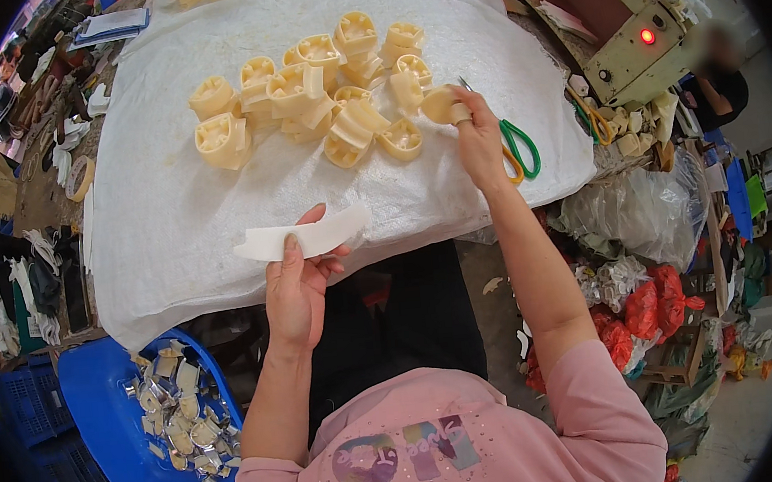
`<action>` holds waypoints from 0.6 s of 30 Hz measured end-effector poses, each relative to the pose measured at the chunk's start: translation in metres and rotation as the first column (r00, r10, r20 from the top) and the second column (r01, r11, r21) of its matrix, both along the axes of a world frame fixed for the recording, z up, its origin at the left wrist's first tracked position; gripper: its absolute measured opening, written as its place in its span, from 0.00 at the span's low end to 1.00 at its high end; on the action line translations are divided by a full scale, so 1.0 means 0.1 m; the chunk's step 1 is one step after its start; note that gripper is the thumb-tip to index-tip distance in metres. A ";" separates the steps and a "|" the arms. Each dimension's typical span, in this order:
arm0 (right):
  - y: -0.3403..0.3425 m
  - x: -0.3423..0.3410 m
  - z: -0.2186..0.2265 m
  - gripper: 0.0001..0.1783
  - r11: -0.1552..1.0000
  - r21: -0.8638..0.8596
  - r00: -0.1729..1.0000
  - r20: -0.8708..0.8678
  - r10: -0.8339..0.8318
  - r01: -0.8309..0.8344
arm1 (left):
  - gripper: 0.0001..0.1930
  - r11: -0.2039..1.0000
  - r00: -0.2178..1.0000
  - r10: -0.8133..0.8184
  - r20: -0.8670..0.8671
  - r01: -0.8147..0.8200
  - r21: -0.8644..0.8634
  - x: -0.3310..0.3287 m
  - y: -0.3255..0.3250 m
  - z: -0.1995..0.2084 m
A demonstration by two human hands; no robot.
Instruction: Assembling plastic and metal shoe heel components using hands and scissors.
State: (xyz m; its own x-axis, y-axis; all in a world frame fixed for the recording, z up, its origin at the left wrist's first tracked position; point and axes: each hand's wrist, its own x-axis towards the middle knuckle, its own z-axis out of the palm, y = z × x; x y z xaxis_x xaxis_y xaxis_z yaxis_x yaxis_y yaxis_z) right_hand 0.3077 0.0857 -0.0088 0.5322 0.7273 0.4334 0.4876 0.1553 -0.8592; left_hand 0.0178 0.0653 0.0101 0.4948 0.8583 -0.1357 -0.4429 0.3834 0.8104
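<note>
My left hand (296, 285) pinches a curved white strip (262, 243) between thumb and fingers, just over the near edge of the sheet-covered table. In my right hand (479, 132) is a cream moulded piece (438, 106), gripped at one side with its smooth rounded face showing. It looks like the block of a shoe heel. Left of that hand, a cluster of similar cream pieces (296, 85) stands and leans together, many with hollow ribbed tops up. Scissors with green and orange handles (533, 153) lie beside my right wrist, their blades partly hidden behind the hand.
A white sheet (163, 205) covers the table. At lower left a blue tub (95, 377) holds many shiny scraps. A machine with a lit red lamp (648, 35) stands at far right. Clear plastic bags (645, 214) and red bags (642, 310) lie right; another person (722, 92) is beyond.
</note>
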 end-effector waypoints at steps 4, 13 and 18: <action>-0.01 -0.15 0.38 0.20 0.950 -0.265 0.696 0.713 0.078 0.166 | 0.23 1.000 1.000 -0.028 0.000 0.028 0.009 0.02 -0.01 0.02; -0.23 -0.16 0.35 0.23 0.924 -0.275 0.734 0.679 -0.009 0.267 | 0.24 0.997 0.999 0.047 0.017 -0.046 -0.055 -0.08 -0.07 -0.03; -0.42 -0.07 0.25 0.24 0.921 -0.326 0.743 0.666 0.065 0.212 | 0.23 0.996 0.997 0.059 0.057 -0.055 -0.067 -0.11 -0.12 -0.03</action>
